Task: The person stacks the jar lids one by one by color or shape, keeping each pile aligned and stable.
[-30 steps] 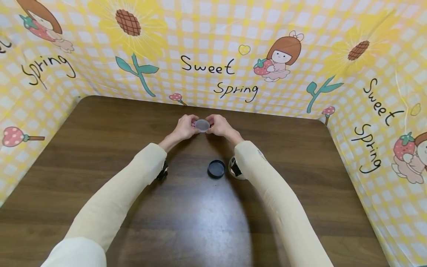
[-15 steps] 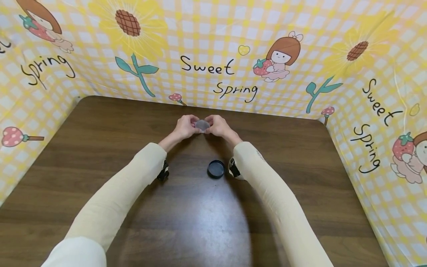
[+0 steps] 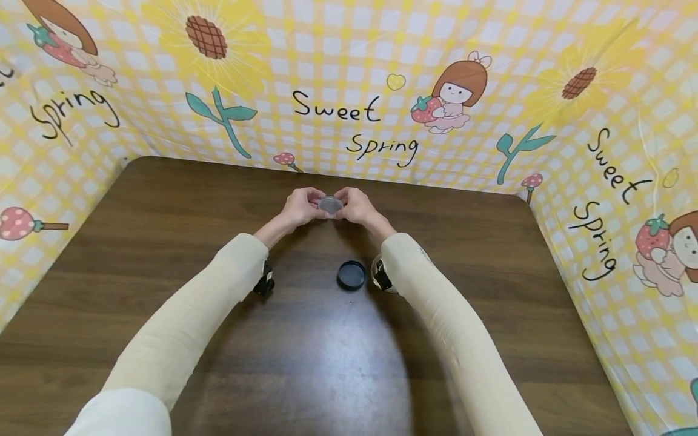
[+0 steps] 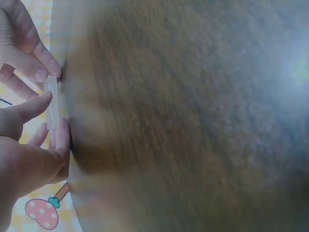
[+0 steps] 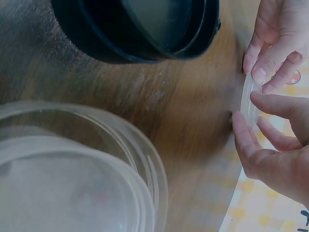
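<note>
Near the far edge of the table, a small round translucent plastic lid (image 3: 329,207) with a thin ridged rim is held between both hands. The left hand (image 3: 302,206) pinches its left side with thumb and fingers. On the opposite side, the right hand (image 3: 355,205) grips the rim in the same way. Edge-on in the left wrist view, the lid (image 4: 52,104) stands close over the tabletop. Behind the hands, nearer the body, sits a shallow round black cap (image 3: 351,276), hollow side up. A clear round container (image 5: 154,174) lies beside it, partly hidden beneath the right wrist in the head view.
The brown wooden table (image 3: 294,357) meets a yellow checked cloth (image 3: 338,60) at its back and sides. Black wrist cameras (image 3: 264,280) hang below both sleeves. In the right wrist view, a paler round translucent piece (image 5: 72,193) shows within the clear container's outline.
Both hands keep hold of the lid in nearly the same place. The head view has shifted slightly, so the scene sits a little further left. The black cap and clear container stay put.
</note>
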A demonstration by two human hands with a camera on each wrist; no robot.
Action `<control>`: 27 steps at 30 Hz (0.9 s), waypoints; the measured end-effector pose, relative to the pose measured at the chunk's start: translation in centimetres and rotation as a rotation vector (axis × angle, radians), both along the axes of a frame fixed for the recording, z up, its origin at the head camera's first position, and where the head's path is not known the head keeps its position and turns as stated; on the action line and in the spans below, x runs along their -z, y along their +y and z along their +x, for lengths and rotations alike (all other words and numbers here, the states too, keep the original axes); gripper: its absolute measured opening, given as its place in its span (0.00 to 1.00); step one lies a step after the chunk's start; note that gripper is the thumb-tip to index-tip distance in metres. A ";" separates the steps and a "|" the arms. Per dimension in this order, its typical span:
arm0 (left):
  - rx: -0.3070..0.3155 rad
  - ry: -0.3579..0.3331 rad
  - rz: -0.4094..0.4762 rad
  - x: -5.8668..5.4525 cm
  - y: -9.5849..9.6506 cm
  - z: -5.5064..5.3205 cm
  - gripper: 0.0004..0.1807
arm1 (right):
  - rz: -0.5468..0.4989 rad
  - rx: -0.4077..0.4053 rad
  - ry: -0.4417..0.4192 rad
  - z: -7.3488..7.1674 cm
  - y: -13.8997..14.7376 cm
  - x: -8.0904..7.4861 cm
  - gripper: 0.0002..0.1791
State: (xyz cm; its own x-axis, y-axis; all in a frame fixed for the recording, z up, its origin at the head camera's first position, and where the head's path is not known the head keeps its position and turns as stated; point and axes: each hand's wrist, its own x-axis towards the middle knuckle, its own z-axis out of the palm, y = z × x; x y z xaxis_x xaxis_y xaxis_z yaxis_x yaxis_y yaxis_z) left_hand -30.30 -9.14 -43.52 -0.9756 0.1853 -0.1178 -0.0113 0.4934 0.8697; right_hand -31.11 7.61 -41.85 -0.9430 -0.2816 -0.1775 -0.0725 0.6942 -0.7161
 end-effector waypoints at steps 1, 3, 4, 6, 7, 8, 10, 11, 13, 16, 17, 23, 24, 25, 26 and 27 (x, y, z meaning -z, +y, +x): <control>0.001 -0.007 0.007 0.0 0.0 0.0 0.24 | 0.004 0.002 0.001 0.0 0.0 0.0 0.26; 0.001 -0.020 0.014 0.1 -0.1 0.0 0.24 | 0.015 0.004 0.003 0.1 0.1 0.1 0.26; 0.000 -0.025 0.017 0.2 -0.1 0.0 0.24 | 0.019 0.004 0.003 0.1 0.1 0.1 0.26; 0.002 -0.030 0.016 0.3 -0.1 -0.1 0.24 | 0.025 0.006 0.006 0.1 0.2 0.1 0.26; 0.002 -0.032 0.016 0.3 -0.1 -0.1 0.24 | 0.022 0.005 0.006 0.2 0.2 0.1 0.26; 0.000 -0.034 0.016 0.3 -0.1 -0.1 0.24 | 0.021 0.006 0.007 0.2 0.2 0.1 0.26; 0.004 -0.034 0.016 0.3 -0.1 -0.1 0.24 | 0.016 0.010 0.008 0.2 0.2 0.0 0.26; 0.006 -0.035 0.018 0.3 -0.1 0.0 0.24 | 0.012 0.013 0.008 0.3 0.2 0.0 0.26; 0.011 -0.034 0.022 0.2 -0.1 0.1 0.24 | 0.006 0.021 0.005 0.4 0.2 0.0 0.26; 0.018 -0.023 0.027 0.0 -0.2 0.1 0.24 | -0.001 0.026 -0.002 0.6 0.2 -0.1 0.26; 0.020 -0.021 0.029 0.0 -0.1 0.2 0.23 | -0.003 0.026 -0.006 0.7 0.2 -0.2 0.26; 0.042 -0.042 0.037 -0.5 0.0 0.6 0.24 | 0.002 -0.006 0.002 1.2 0.6 -0.7 0.26; 0.044 -0.045 0.032 -0.6 0.0 0.7 0.25 | 0.005 -0.013 0.008 1.3 0.7 -0.9 0.26; 0.048 -0.043 0.026 -0.7 0.1 0.8 0.25 | 0.009 -0.019 0.012 1.4 0.8 -1.0 0.25; 0.051 -0.040 0.021 -0.8 0.2 0.9 0.25 | 0.013 -0.026 0.016 1.5 0.9 -1.2 0.25; 0.055 -0.037 0.018 -0.9 0.3 1.1 0.25 | 0.018 -0.031 0.019 1.7 1.0 -1.3 0.25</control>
